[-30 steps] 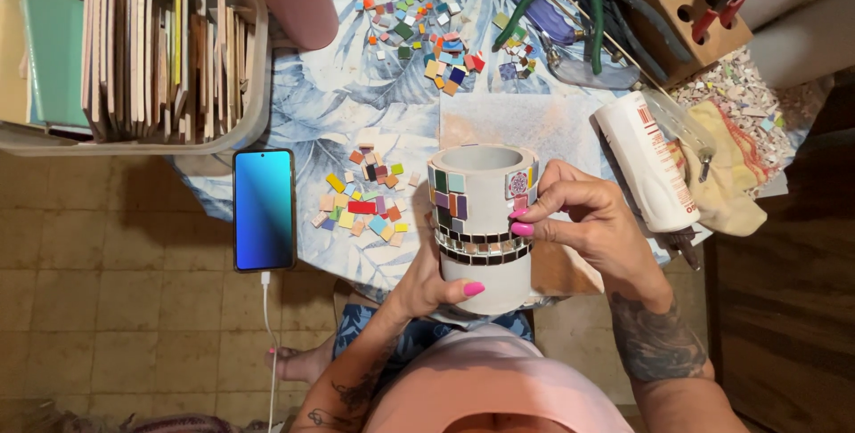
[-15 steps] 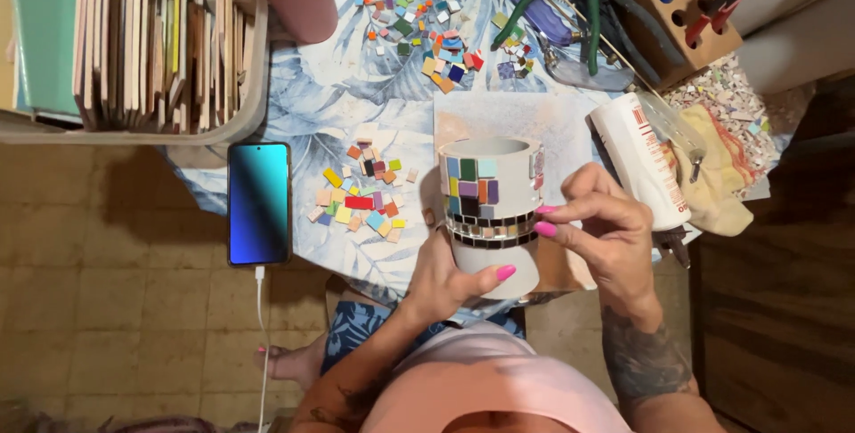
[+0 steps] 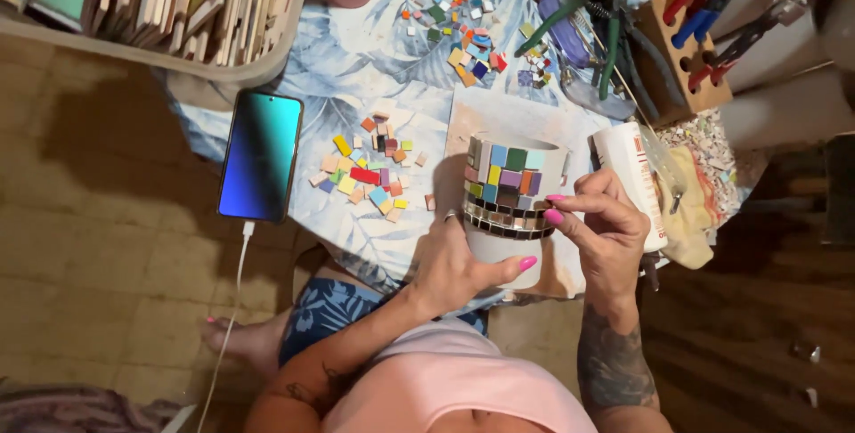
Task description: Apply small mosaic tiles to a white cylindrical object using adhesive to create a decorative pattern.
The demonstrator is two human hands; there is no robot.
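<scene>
A white round pot (image 3: 509, 192), partly covered with coloured square tiles and a band of small mirror tiles, is held over the table edge. My left hand (image 3: 456, 265) cups it from below, thumb along its base. My right hand (image 3: 604, 228) rests against its right side, fingertips pinched at the mirror band; whether a tile sits between them is too small to tell. A loose pile of coloured mosaic tiles (image 3: 367, 166) lies left of the pot on the leaf-patterned cloth (image 3: 374, 68).
A phone (image 3: 262, 155) on a white cable lies at the table's left edge. More tiles (image 3: 459, 28) are scattered at the back. A bin of upright boards (image 3: 169, 1), a white glue bottle (image 3: 634, 179), and a wooden tool block (image 3: 686, 50) with pliers stand around.
The pot and both hands have shifted right in view, with the view itself drifting. My right fingertips have moved lower on the pot's right side, to the mirror band.
</scene>
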